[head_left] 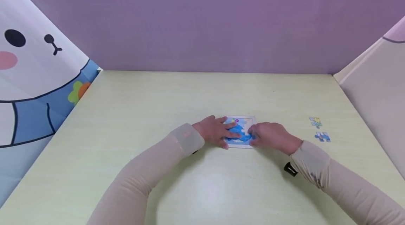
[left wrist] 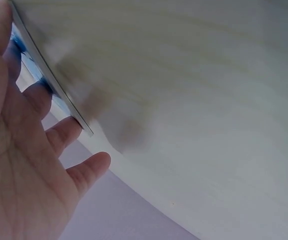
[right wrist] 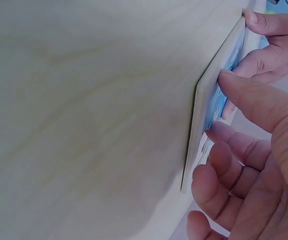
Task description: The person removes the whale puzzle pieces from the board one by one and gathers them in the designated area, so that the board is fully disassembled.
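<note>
Well, a framed puzzle (head_left: 242, 116) lies flat on the pale bench (head_left: 69, 168), a little right of the middle, with both of the person's hands upon it. The left hand (head_left: 215, 131) reaches in from the left, its grip wide, fingers spread over the left side of the frame and onto the blue picture. At the right side sits the right hand (head_left: 273, 135), its grip partly wide: the thumb touches the near part of the frame, apart from the loosely bent fingers, with the index fingertip on the picture. Whether a piece lies under those fingers I cannot tell. A pale patch shows in the picture just beside them. Well off to the right lie two loose bits of puzzle: a sun piece (head_left: 315, 122) on the far side and a blue piece (head_left: 322, 136) just nearer. A purple wall (head_left: 202, 21) rises behind, and a cartoon cloth (head_left: 31, 77) hangs on the left
</note>
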{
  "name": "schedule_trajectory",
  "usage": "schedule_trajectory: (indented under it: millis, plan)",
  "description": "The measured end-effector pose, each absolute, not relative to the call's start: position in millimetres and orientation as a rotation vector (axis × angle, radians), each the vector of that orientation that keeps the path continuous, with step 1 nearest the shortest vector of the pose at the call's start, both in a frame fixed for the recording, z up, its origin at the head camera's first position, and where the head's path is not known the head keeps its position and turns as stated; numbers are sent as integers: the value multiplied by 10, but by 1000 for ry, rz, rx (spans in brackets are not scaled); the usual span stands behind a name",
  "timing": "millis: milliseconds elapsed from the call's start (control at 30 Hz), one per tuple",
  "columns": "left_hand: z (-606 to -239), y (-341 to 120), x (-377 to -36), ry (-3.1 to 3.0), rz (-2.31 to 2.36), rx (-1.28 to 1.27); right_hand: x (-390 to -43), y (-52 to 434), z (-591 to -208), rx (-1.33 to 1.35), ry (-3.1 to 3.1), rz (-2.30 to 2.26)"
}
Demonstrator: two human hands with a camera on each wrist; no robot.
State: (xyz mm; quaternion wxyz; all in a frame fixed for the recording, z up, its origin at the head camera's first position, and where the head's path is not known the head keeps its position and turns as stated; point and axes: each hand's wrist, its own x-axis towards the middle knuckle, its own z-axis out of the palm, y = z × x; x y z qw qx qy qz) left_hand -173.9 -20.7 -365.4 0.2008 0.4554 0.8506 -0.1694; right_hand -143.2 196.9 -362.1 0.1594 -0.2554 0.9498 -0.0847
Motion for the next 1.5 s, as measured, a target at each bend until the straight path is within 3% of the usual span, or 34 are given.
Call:
schedule_trajectory:
  millis: [667, 1167, 1500]
  plan:
    - [-3659, -180, -1750, 2381, -468, 1275, -1399, 2004, -3563, -608, 2724, -544]
    - [-3607, -222, -1779, 2356, -415, 1231, -1334, 2115, -3629, -658, 2674, -947]
    - [-3625, -196, -1846, 2346, -391, 1245, -1371, 2198, -3601, -470, 2670, -1103]
